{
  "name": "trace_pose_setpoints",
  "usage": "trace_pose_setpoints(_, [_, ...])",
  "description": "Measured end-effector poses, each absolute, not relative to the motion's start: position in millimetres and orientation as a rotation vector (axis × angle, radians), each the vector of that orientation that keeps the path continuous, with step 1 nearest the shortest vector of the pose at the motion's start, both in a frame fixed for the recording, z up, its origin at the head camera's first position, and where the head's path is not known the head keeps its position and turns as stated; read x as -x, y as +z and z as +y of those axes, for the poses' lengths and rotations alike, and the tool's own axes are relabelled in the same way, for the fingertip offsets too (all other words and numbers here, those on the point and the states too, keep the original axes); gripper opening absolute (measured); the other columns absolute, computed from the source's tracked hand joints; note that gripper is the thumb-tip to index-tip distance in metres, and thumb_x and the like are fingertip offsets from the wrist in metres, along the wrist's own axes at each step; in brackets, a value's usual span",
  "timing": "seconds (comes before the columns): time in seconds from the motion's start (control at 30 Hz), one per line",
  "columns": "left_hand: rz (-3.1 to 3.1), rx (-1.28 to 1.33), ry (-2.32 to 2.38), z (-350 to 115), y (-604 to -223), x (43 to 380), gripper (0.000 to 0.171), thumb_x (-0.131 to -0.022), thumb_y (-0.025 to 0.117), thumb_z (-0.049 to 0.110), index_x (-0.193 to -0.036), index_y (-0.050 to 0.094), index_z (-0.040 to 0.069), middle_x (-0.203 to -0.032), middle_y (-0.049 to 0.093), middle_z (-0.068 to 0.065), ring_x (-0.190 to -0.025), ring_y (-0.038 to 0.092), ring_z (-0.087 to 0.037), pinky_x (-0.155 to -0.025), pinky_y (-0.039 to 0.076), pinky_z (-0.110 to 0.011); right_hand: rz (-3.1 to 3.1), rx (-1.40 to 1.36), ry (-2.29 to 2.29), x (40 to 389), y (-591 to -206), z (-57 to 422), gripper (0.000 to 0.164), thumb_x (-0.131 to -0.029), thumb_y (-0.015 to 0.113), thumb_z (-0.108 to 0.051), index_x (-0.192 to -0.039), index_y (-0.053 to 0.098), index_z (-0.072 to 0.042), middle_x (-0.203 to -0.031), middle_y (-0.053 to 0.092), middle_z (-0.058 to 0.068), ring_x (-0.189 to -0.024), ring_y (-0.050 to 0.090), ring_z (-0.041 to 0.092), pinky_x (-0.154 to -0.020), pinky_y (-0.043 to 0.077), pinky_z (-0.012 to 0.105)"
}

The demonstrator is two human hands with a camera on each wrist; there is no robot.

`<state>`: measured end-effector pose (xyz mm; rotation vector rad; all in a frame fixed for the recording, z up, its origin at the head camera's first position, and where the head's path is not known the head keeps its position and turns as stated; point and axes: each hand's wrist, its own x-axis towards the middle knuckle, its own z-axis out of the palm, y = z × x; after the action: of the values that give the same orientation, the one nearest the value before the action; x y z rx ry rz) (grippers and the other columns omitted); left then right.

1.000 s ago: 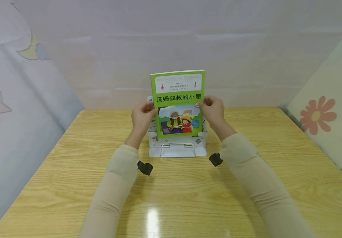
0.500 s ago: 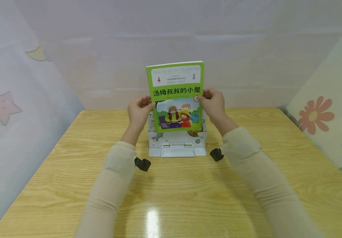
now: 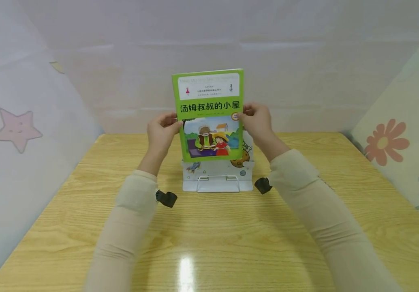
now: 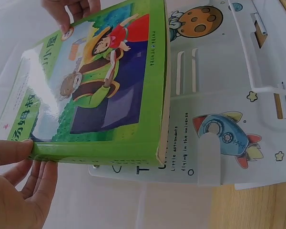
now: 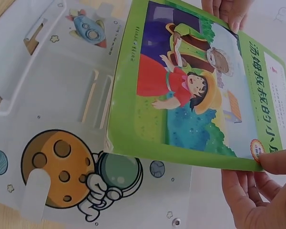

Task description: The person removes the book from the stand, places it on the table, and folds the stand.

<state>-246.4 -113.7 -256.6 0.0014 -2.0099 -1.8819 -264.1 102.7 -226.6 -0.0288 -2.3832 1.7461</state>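
Note:
A green paperback book (image 3: 211,121) with a picture of two figures on its cover is held upright, its front facing me. My left hand (image 3: 162,132) grips its left edge, thumb on the cover and fingers behind. On the opposite edge my right hand (image 3: 258,123) pinches it the same way. Behind and below the book stands a white book stand (image 3: 218,184) printed with a rocket (image 4: 226,136) and an orange planet (image 5: 59,167). In both wrist views the book's bottom edge is apart from the stand's panel; the head view shows it overlapping the panel.
The stand rests on a wood-grain table (image 3: 209,231), with a white wire holder (image 3: 218,177) at its front. Pale cloth walls (image 3: 209,36) rise behind and at both sides. A black camera mount (image 3: 166,198) sits at my left wrist, another (image 3: 263,185) at my right.
Both hands have lifted the book and shifted it a little to the left. More of the stand's printed panel now shows at the lower right, while the stand stays in place.

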Motion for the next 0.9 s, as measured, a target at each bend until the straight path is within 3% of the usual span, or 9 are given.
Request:
trace_pose_setpoints(0.17, [-1.982, -0.017, -1.93, -120.8, -255.5, 243.9, 0.026, -0.075, 0.063, -0.002, -0.102, 0.06, -0.004, -0.086, 0.056, -0.013, -0.081, 0.053, -0.019, -0.071, 0.048, -0.026, -2.401, -0.001, 1.777, 264.6, -226.2, 96.7, 0.017, -0.084, 0.053, -0.003, -0.1, 0.054, 0.003, -0.094, 0.049, 0.012, -0.084, 0.052, 0.023, -0.066, 0.05, 0.026])
trace_pose_setpoints(0.5, [-1.883, 0.065, -2.077, -165.5, -287.9, 275.6, 0.024, -0.07, 0.072, 0.007, -0.092, 0.064, 0.002, -0.083, 0.057, -0.014, -0.076, 0.056, -0.022, -0.066, 0.05, -0.028, -2.42, -0.057, 1.892, 266.5, -230.1, 78.5, 0.018, -0.084, 0.055, -0.006, -0.1, 0.055, 0.002, -0.097, 0.053, 0.012, -0.084, 0.056, 0.022, -0.067, 0.05, 0.028])
trace_pose_setpoints(0.7, [-1.903, -0.059, -2.088, -175.3, -273.0, 257.9, 0.029, -0.073, 0.068, 0.006, -0.1, 0.061, -0.001, -0.091, 0.056, -0.013, -0.076, 0.058, -0.02, -0.068, 0.05, -0.028, -2.392, -0.157, 1.937, 280.5, -241.7, 67.0, 0.015, -0.085, 0.054, -0.009, -0.096, 0.057, 0.0, -0.092, 0.055, 0.011, -0.079, 0.057, 0.021, -0.065, 0.05, 0.03])
trace_pose_setpoints(0.73, [-1.944, -0.106, -2.044, -170.9, -260.0, 241.7, 0.032, -0.074, 0.067, 0.005, -0.104, 0.059, -0.003, -0.095, 0.055, -0.015, -0.079, 0.058, -0.021, -0.072, 0.049, -0.03, -2.386, -0.169, 1.956, 280.1, -242.1, 64.2, 0.015, -0.085, 0.055, -0.009, -0.096, 0.057, 0.0, -0.092, 0.055, 0.011, -0.078, 0.058, 0.021, -0.065, 0.05, 0.03])
trace_pose_setpoints(0.9, [-1.934, -0.051, -2.11, -196.7, -266.9, 244.5, 0.033, -0.071, 0.07, 0.008, -0.102, 0.061, 0.001, -0.096, 0.057, -0.012, -0.079, 0.06, -0.021, -0.072, 0.049, -0.029, -2.389, -0.174, 2.003, 264.9, -236.3, 46.9, 0.017, -0.085, 0.055, -0.009, -0.099, 0.055, 0.0, -0.094, 0.053, 0.011, -0.08, 0.056, 0.021, -0.067, 0.049, 0.029])
